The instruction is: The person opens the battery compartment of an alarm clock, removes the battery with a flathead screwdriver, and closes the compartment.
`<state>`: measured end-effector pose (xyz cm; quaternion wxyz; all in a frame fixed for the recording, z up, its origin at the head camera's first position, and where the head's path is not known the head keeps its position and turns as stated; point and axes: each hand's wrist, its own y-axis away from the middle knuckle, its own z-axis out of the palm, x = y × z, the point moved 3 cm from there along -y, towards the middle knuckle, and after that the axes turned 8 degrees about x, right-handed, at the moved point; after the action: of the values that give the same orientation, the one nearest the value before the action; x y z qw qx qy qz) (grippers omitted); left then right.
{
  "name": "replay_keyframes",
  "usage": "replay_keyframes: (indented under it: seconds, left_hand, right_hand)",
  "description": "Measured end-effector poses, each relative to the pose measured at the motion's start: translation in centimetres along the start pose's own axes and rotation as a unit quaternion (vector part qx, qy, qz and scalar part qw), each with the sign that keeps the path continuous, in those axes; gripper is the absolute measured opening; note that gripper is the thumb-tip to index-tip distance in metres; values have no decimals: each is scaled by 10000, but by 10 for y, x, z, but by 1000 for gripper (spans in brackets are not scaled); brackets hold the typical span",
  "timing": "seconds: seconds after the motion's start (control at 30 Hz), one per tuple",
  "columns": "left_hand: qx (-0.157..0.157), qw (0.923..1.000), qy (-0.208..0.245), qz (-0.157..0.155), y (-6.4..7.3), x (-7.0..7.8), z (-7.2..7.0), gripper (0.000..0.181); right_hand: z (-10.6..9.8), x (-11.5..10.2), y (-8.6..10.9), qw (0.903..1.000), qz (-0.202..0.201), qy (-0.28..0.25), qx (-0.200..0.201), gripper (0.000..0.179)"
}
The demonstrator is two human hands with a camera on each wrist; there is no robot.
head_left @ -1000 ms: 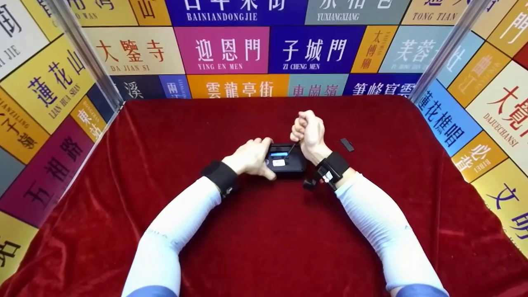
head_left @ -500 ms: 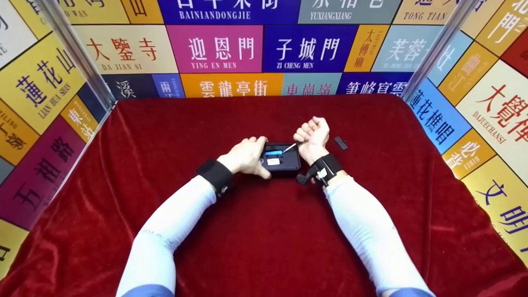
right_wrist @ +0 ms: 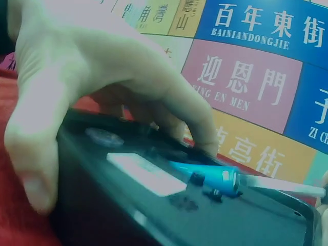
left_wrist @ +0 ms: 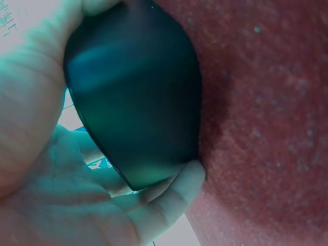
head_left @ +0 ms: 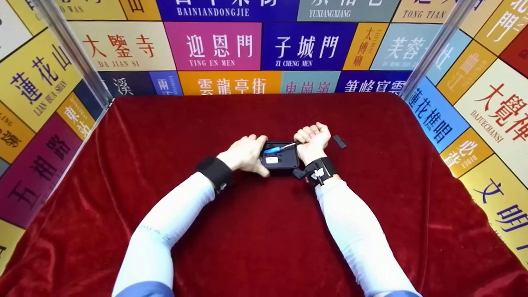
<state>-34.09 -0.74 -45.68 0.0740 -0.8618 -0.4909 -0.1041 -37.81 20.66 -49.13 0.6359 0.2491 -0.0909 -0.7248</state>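
Note:
In the head view my left hand (head_left: 245,154) grips the left end of a black box-shaped device (head_left: 284,162), thumb on the near side and fingers on the far side. Its recessed face is up, with a white label (right_wrist: 146,173) on it. A blue battery-like cylinder (right_wrist: 207,176) lies at the recess, its right end raised. Against that end is a thin silvery rod (right_wrist: 279,185), reaching toward my right hand (head_left: 312,140). That hand is curled round the slim tool, whose handle is hidden in the fist. The left wrist view shows the device's dark underside (left_wrist: 138,102) between thumb and fingers.
A small black cover-like piece (head_left: 339,141) lies on the red cloth (head_left: 264,231), right of my right hand. Printed panels (head_left: 309,46) stand behind and at both sides of the table. A black strap device (head_left: 318,171) sits on the right wrist.
My right hand has lowered and turned, laying the tool flatter. The blue cylinder's right end has risen so it now tilts. The left hand keeps its grip, and the camera view has shifted slightly.

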Motion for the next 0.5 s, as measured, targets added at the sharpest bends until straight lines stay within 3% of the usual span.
replay_keyframes:
  seconds: [0.17,0.5]
  left_hand:
    - [20,10000,-5,-31,1,-2,0,108]
    - [99,9999,56,-52,3,-3,1,109]
  right_hand:
    - [0,1,-2,9997,180,-123,-60,66]
    - [5,-6,1,9991,251,133,-312,65]
